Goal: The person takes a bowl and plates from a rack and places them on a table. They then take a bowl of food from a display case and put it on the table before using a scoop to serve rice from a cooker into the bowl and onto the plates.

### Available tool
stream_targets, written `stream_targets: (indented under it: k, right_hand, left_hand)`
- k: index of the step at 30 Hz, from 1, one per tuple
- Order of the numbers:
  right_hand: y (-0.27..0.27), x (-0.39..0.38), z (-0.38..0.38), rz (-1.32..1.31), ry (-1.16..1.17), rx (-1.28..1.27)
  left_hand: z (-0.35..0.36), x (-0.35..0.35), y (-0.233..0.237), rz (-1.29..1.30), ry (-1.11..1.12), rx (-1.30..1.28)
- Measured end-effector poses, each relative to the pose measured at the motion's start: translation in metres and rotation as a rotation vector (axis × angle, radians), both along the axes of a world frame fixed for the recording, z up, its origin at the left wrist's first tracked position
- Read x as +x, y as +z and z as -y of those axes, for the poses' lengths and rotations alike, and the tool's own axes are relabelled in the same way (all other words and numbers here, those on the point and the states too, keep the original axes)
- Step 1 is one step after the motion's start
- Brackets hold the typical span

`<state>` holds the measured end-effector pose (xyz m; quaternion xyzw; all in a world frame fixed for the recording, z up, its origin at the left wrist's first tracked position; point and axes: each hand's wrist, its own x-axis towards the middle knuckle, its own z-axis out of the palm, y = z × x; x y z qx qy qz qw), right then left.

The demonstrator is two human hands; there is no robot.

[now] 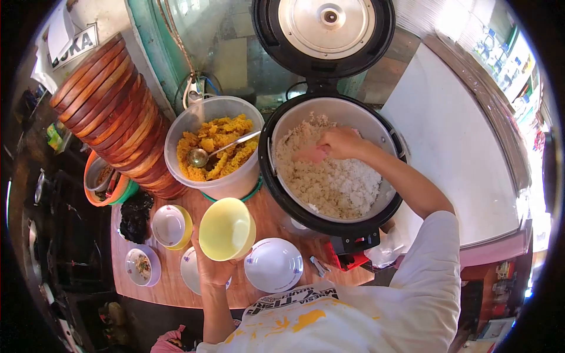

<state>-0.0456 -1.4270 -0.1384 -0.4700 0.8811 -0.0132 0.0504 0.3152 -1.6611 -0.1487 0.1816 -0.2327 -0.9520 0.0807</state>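
Note:
My right hand grips a pink rice paddle, whose blade rests in the white rice. The rice fills much of the pot inside a large open rice cooker. Lower down, my left hand holds a yellow bowl, tilted with its mouth facing up towards me; no food shows inside. Some of the left fingers are hidden behind the bowl. Beneath that hand lies a white plate, partly covered by it. A second white plate lies just right of the bowl.
A plastic tub of yellow crispy food with a metal ladle stands left of the cooker. Stacked wooden bowls lean farther left. Smaller bowls, a black plastic bag and a bowl of mixed food occupy the table's left side.

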Motion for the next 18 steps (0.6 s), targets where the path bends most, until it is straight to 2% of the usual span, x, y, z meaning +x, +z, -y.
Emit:
stream_targets:
  k: [3, 8, 11, 14, 18]
  right_hand:
    - [0.014, 0.011, 0.007, 0.080, 0.049, 0.058]
    - [0.033, 0.015, 0.012, 0.193, 0.134, 0.182]
    - [0.024, 0.006, 0.011, 0.477, 0.270, 0.148]
    - [0.003, 0.028, 0.018, 0.533, 0.181, 0.200]
    - [0.012, 0.034, 0.014, 0.641, 0.223, 0.119]
  left_hand:
    - [-0.004, -0.006, 0.001, -0.028, -0.037, 0.121]
    - [0.000, -0.002, 0.002, -0.058, -0.086, 0.033]
    - [0.006, 0.002, 0.001, -0.089, -0.114, -0.004]
    - [0.008, 0.003, 0.004, -0.095, -0.127, -0.005]
    - [0.005, -0.013, 0.026, -0.012, -0.072, -0.113]
